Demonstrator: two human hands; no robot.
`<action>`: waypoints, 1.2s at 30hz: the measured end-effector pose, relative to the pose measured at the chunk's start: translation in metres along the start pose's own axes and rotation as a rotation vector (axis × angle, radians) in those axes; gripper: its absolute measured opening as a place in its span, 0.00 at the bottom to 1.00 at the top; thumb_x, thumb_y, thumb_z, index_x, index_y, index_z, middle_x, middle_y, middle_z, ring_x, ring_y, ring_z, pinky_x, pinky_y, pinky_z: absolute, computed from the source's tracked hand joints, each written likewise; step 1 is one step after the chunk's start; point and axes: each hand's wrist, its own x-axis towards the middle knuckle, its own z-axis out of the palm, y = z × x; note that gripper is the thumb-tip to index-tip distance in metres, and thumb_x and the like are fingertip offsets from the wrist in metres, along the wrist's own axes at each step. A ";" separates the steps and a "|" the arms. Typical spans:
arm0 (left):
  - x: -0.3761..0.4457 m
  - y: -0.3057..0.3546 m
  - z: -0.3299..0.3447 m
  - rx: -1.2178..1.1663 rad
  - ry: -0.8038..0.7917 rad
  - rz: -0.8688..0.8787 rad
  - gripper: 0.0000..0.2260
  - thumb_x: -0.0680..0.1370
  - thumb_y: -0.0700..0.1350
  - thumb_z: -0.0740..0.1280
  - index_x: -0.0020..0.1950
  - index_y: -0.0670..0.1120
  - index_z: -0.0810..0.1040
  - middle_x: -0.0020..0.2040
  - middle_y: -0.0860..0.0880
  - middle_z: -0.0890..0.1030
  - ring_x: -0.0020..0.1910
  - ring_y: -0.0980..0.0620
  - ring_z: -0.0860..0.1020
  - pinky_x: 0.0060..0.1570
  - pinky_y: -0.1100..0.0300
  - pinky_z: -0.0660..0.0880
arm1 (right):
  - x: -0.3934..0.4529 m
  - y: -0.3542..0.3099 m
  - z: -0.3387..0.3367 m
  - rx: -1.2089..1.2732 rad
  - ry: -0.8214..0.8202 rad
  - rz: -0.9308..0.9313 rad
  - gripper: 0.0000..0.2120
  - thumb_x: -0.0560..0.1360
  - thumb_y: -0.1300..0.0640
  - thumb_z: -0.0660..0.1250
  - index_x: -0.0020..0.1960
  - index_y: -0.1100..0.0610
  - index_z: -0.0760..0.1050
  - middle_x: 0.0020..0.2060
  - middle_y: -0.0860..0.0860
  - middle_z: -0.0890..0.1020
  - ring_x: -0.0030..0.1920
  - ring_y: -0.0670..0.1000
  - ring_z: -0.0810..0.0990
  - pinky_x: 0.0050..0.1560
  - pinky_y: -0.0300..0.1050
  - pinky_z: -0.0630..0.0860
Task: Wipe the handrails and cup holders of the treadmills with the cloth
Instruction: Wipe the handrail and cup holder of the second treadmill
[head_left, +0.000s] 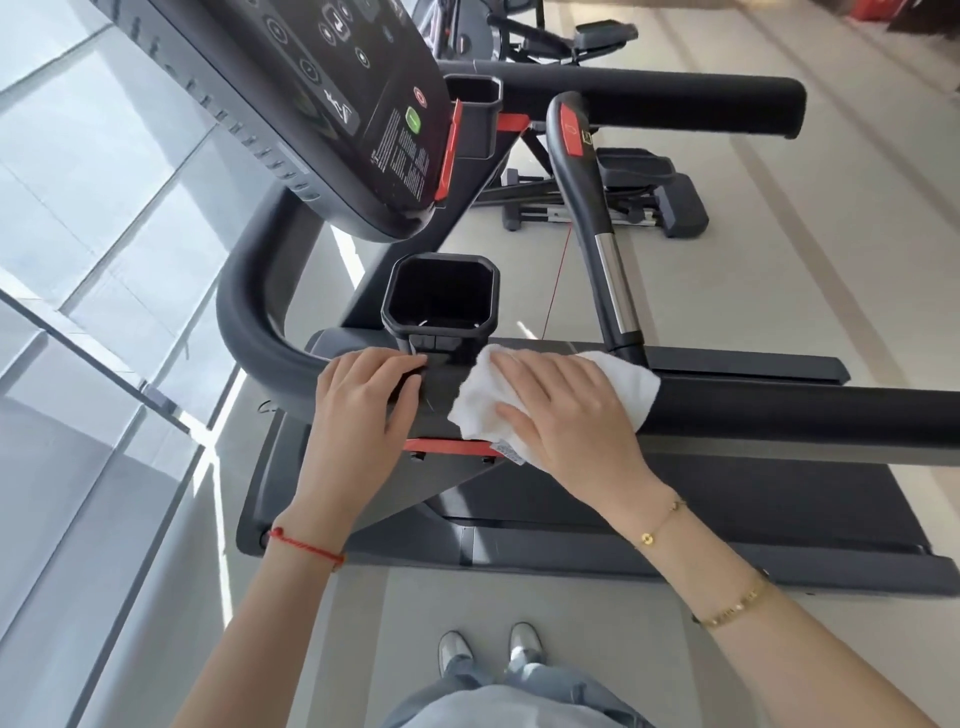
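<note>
Two grey shoes (488, 652) and blue jeans (498, 686) stand at the near edge, on the pale floor (519, 608) beside the treadmill (675, 525). Both forearms reach from there to the machine. On the left wrist is a red string bracelet (306, 545); on the right forearm are two gold bracelets (660, 525).

Her right hand (566, 410) lies flat on a white cloth (483, 400), its fingers (524, 364) stretched and a little spread, and it presses the cloth on the near handrail (805, 410), at the place where the black padded bar meets the grey frame. The cloth wraps over the end of the bar, and a small label hangs at its near edge. The left hand (363, 405) rests on the frame just left of the cloth, with its fingertips curled over a dark edge below the near cup holder (441, 301). This square black cup holder stands just beyond both hands, touching neither.

Farther away is the black console (332, 104) with a green button and a red one, then a second cup holder (475, 104) and the far handrail (649, 98). At the left side are glass panes (104, 208). Another exercise machine (623, 192) stands beyond the treadmill on the right.
</note>
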 end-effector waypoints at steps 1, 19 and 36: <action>0.000 0.000 0.001 -0.002 0.006 -0.001 0.11 0.81 0.45 0.61 0.60 0.48 0.80 0.55 0.52 0.80 0.56 0.48 0.75 0.67 0.54 0.63 | -0.002 0.009 -0.002 -0.002 0.007 0.052 0.20 0.83 0.45 0.51 0.64 0.54 0.75 0.50 0.49 0.81 0.48 0.53 0.78 0.52 0.49 0.73; 0.006 0.038 0.012 0.002 -0.057 0.020 0.11 0.81 0.47 0.63 0.60 0.48 0.80 0.57 0.52 0.79 0.58 0.49 0.74 0.66 0.52 0.63 | -0.009 0.029 -0.008 -0.015 0.084 0.382 0.19 0.81 0.47 0.53 0.42 0.55 0.76 0.32 0.50 0.77 0.35 0.54 0.72 0.42 0.48 0.68; 0.014 0.152 0.074 -0.005 -0.149 0.093 0.10 0.81 0.39 0.60 0.56 0.46 0.80 0.52 0.52 0.81 0.53 0.50 0.77 0.65 0.49 0.65 | -0.069 0.106 -0.007 0.031 0.244 0.263 0.16 0.81 0.46 0.57 0.54 0.56 0.78 0.39 0.50 0.77 0.42 0.54 0.75 0.48 0.50 0.72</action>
